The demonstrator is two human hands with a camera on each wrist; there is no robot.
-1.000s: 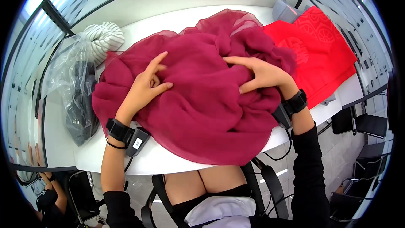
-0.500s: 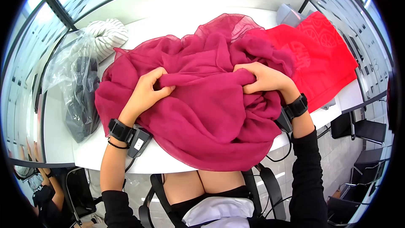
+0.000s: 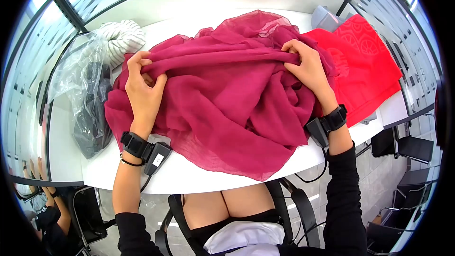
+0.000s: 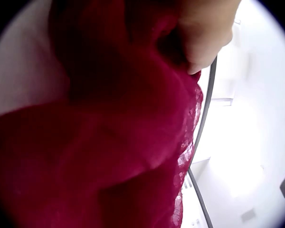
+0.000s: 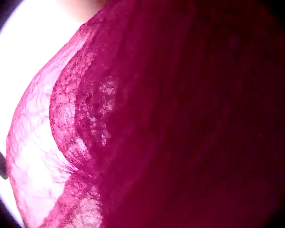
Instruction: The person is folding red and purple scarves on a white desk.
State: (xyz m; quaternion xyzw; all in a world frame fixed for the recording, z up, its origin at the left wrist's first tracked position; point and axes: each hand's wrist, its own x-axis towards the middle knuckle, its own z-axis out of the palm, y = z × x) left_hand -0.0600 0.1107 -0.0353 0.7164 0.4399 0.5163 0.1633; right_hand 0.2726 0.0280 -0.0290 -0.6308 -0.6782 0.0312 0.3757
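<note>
A large sheer wine-red cloth (image 3: 218, 99) lies bunched over the white table, its near part spread toward the front edge. My left hand (image 3: 144, 87) grips a fold of it at the left, fingers curled over the fabric. On the right, my right hand (image 3: 305, 66) pinches the other end of the same fold between thumb and fingers. Between the two hands the fold runs as a taut ridge. In the left wrist view, the cloth (image 4: 133, 123) hangs close below the hand (image 4: 206, 35). Sheer fabric (image 5: 180, 118) fills most of the right wrist view and hides the fingers.
Bright red patterned cloth (image 3: 365, 66) lies at the right, beside a grey object (image 3: 326, 18). At the left are a clear plastic bag (image 3: 76, 66) with dark contents and a rolled striped cloth (image 3: 124, 38). The white table's front edge (image 3: 156, 187) borders my lap.
Both hands have taken hold of the wine-red cloth and moved apart and away from me, stretching a fold between them. The cloth's near edge has drawn back a little.
</note>
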